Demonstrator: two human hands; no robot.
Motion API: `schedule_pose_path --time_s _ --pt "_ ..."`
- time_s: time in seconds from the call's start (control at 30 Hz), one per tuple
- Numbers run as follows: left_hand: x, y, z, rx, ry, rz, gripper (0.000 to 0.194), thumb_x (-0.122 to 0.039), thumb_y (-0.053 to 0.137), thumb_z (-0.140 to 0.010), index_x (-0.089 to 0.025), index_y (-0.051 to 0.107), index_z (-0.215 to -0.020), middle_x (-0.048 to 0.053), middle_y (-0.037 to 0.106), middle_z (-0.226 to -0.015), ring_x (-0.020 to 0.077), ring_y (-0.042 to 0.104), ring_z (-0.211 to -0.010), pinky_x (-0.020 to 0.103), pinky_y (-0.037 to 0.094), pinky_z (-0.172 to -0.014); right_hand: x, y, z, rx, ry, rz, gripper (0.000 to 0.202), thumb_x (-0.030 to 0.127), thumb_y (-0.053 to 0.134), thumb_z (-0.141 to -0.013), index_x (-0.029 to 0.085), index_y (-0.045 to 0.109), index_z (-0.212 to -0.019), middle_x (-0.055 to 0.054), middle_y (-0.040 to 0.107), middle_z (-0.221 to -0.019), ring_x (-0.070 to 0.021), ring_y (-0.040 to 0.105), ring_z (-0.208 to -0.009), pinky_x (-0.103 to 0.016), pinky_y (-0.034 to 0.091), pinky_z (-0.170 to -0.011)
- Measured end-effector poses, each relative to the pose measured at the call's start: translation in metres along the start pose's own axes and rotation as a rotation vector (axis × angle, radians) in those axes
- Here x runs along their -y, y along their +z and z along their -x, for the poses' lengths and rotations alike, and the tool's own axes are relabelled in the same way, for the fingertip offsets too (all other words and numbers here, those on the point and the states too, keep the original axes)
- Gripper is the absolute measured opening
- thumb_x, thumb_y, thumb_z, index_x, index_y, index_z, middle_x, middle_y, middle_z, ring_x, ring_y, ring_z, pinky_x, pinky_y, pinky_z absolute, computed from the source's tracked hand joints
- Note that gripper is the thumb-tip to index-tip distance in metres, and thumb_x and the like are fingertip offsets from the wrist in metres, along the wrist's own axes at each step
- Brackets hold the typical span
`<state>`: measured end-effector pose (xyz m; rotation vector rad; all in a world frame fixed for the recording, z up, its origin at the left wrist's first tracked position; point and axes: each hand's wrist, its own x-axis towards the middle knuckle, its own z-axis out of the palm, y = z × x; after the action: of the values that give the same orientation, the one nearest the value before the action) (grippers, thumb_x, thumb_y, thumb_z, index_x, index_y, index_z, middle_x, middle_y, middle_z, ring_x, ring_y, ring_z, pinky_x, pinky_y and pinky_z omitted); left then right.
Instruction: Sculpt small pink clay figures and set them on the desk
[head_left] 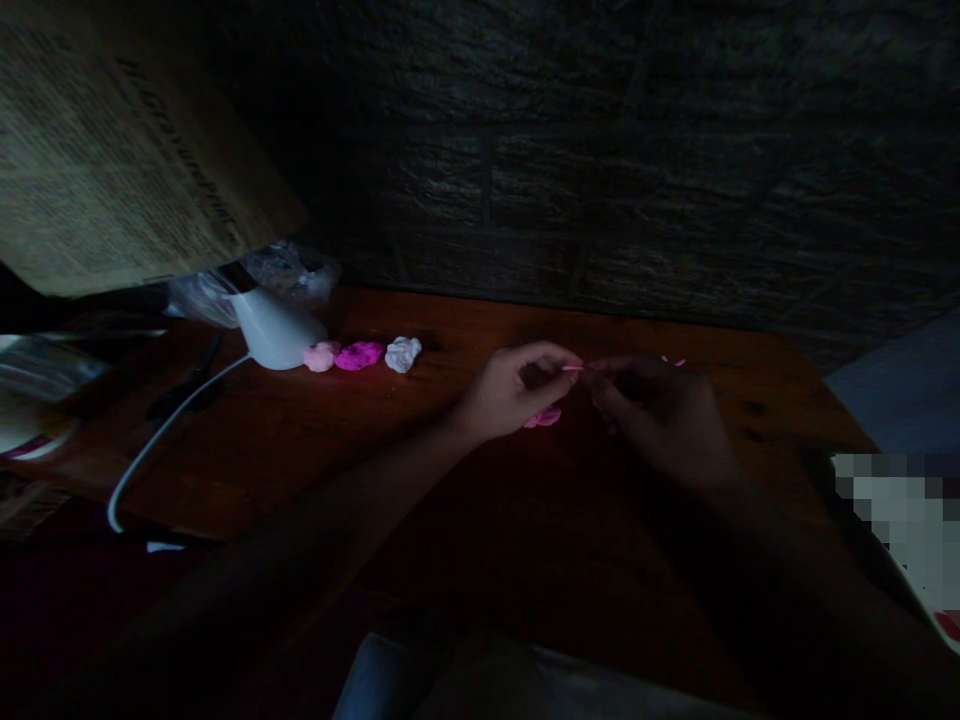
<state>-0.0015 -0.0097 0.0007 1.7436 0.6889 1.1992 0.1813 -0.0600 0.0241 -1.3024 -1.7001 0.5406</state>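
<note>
At the bottom edge, close to the camera: pale blurred shapes, too dark to identify. Both forearms reach in over the desk (300, 455). Left hand (499, 395): thumb and forefinger nipped together on a thin pink strip (573, 368), a rounded gap behind the tips. Right hand (675, 415): thumb and forefinger tips meet at the strip's other end, remaining fingers lost in shadow. Strip is held up between the hands, over the middle of the desk. Pink lump (543, 417) lies below the left hand, partly covered by it. Small pink bits (678, 362) lie past the right hand.

Desk is brown wood, grain and dark knots visible, dim light. At left, a tub (34, 440) with a dark purplish band, no readable text. White cord (150, 450) curves to a white lamp base (277, 332). Row beside the base: light pink lump (321, 356) touching it, magenta lump (358, 355), white lump (403, 354) slightly apart. Clear plastic (300, 272) bunched behind the base.

Lampshade (127, 150), upper left, newsprint pattern: large line reads roughly "GravurePrint", slanted, first characters unclear; small columns illegible. Dark wall (540, 185) behind, big rough-textured blocks with joint lines.
</note>
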Motion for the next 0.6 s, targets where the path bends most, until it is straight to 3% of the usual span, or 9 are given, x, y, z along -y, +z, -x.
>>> schedule_pose_path --time_s 0.13,0.33,0.6 --pt "-0.0008 0.0003 0.0009 0.003 -0.020 -0.012 0.011 -0.023 0.071 -0.088 -0.014 0.074 -0.094 0.002 0.072 -0.076 0.0070 0.060 -0.055 0.018 0.047 -0.051 -0.0019 -0.0002 0.0002 -0.001 0.006 -0.011 0.019 0.037 0.070 -0.091 0.021 0.079 -0.098 -0.004 0.076 -0.074 -0.0174 0.067 -0.058 -0.030 0.051 -0.053" --pt "0.0004 -0.0006 0.0008 0.015 -0.001 -0.040 0.013 -0.025 0.070 -0.090 -0.014 0.074 -0.096 0.002 0.071 -0.073 0.0072 0.059 -0.052 0.019 0.045 -0.050 -0.0013 -0.0010 0.0001 0.030 -0.002 0.010 0.020 0.037 0.067 -0.092 0.020 0.078 -0.098 -0.005 0.075 -0.074 -0.0191 0.070 -0.061 -0.031 0.054 -0.057" --pt "0.0014 -0.0051 0.0013 0.071 0.205 -0.205 0.011 -0.016 0.068 -0.088 -0.013 0.075 -0.097 0.004 0.073 -0.082 0.0085 0.064 -0.067 0.020 0.051 -0.063 -0.0001 -0.0035 -0.0009 0.032 -0.083 0.077 0.014 0.033 0.067 -0.086 0.021 0.074 -0.087 -0.004 0.076 -0.073 -0.0197 0.070 -0.061 -0.031 0.054 -0.059"
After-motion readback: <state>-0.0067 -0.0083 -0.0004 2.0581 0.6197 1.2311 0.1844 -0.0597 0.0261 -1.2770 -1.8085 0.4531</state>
